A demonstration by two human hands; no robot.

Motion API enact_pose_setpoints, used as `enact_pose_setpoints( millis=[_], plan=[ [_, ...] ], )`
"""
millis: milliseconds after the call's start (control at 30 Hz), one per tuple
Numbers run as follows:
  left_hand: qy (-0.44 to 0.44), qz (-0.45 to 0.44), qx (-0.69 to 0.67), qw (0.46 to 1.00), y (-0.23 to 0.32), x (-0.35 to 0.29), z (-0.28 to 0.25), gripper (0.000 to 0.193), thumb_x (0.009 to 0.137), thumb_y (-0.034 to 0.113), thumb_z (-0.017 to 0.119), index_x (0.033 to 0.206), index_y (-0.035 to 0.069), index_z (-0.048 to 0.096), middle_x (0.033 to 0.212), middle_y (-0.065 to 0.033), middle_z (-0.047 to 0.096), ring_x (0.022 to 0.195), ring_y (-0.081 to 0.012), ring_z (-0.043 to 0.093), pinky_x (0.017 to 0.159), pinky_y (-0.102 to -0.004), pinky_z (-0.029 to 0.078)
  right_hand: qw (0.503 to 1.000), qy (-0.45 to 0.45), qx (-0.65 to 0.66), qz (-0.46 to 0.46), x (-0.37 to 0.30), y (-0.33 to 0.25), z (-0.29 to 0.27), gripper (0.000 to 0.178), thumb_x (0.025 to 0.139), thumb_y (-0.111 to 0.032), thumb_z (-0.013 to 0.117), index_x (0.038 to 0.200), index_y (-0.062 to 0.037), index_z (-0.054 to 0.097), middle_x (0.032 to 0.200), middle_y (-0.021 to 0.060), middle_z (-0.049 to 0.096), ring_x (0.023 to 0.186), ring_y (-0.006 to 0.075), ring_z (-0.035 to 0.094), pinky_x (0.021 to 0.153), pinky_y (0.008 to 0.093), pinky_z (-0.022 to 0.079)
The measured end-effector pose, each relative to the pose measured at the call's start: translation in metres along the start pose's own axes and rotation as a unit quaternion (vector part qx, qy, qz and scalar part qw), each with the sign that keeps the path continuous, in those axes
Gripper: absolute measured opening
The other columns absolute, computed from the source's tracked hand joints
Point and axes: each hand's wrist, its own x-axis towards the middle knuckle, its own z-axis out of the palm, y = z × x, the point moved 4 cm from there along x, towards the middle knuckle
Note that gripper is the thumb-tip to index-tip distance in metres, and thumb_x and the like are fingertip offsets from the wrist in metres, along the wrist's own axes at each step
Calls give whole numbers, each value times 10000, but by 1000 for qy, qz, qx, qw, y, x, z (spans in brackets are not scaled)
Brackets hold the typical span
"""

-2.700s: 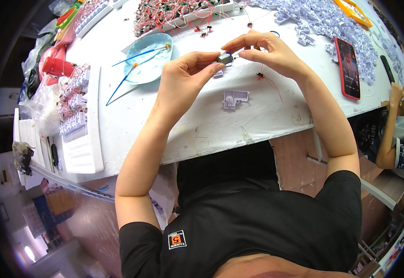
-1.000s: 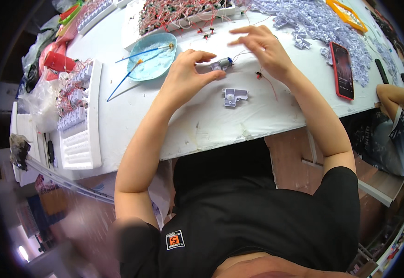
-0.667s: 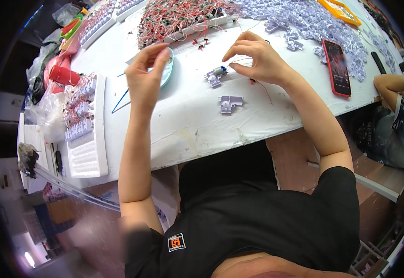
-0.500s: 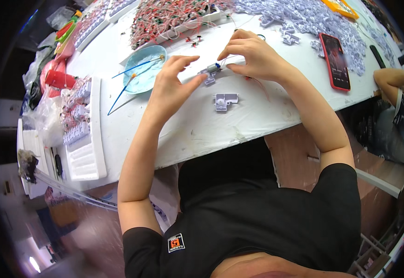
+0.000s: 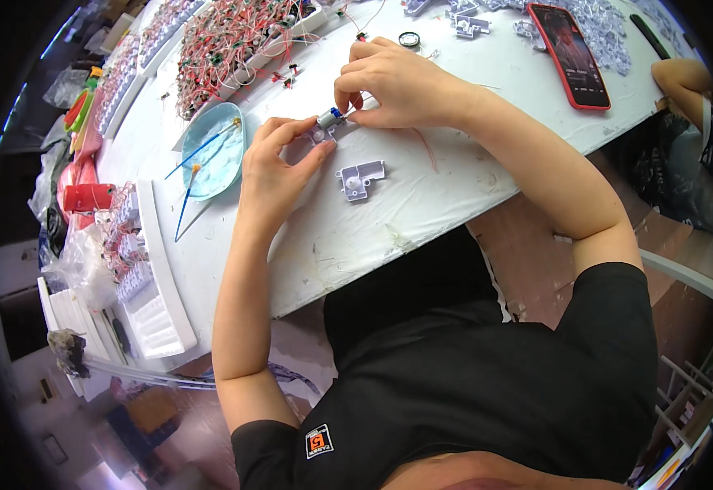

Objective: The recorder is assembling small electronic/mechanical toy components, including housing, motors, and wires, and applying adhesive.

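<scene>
My left hand [image 5: 279,167] grips a pale lilac plastic housing half [image 5: 317,135] between thumb and fingers, its lower part resting near the tabletop. In that housing sits a small silver motor [image 5: 329,119] with a blue end cap. My right hand [image 5: 397,86] is closed in a pinch beside the blue end, on the motor's thin wires; its fingertips partly hide them. A red wire [image 5: 428,149] trails out below the right palm. Closer to me, a second lilac housing half [image 5: 362,179] lies on the table, its hollow side up.
Left of my hands stands a light blue dish [image 5: 227,175] of whitish paste with two blue-handled brushes. Behind it is a tray heaped with wired motors [image 5: 238,49]. A red-cased phone [image 5: 570,57] and loose lilac parts [image 5: 606,37] lie right. Another person's arm [image 5: 683,86] rests at far right.
The view has shifted, so the table things sit further left. My left fingers have closed on the housing with the motor. My right fingers have drawn together at the motor's wire end.
</scene>
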Motion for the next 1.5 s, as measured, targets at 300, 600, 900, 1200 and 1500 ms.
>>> enact_pose_setpoints(
  millis=[300, 600, 900, 1200, 1500],
  plan=[
    [4, 9, -2, 1000, 0, 0, 0, 354, 789, 126, 824, 1113, 16, 735, 1035, -93, 689, 952, -200, 672, 843, -306, 519, 998, -27, 31, 39, -1, 6, 4, 57, 786, -159, 685, 820, -125, 716, 821, -24, 683, 943, 168, 586, 974, 352, 406],
    [6, 1, -14, 1000, 0, 0, -1, 350, 807, 112, 825, 1133, 21, 736, 1033, -50, 679, 945, -133, 627, 880, -262, 489, 998, -40, 0, 40, 0, 7, 5, 97, 756, -197, 686, 810, -133, 736, 861, -23, 687, 969, 174, 588, 966, 366, 410],
    [10, -5, -15, 1000, 0, -1, 1, 357, 791, 148, 827, 1113, 27, 733, 1050, -105, 678, 971, -210, 676, 885, -312, 526, 997, -53, 6, 50, -3, 9, -2, 150, 745, -200, 705, 865, -113, 729, 927, 20, 670, 1036, 218, 572, 993, 388, 398],
    [60, 31, -27, 997, 10, 2, -26, 416, 822, 211, 832, 1166, 15, 706, 1054, -127, 679, 980, -224, 657, 848, -320, 521, 999, 29, 17, -10, 1, 6, -11, 339, 784, -317, 771, 1045, -108, 710, 989, 39, 672, 1052, 237, 576, 956, 388, 423],
    [318, -46, -36, 946, -107, 64, -220, 218, 917, 156, 684, 1065, 16, 761, 930, -74, 759, 840, -122, 683, 775, -265, 533, 997, 43, 23, -53, 16, -32, -23, 306, 792, -204, 802, 1058, -96, 697, 928, 59, 642, 949, 275, 573, 934, 401, 444]
  ],
)
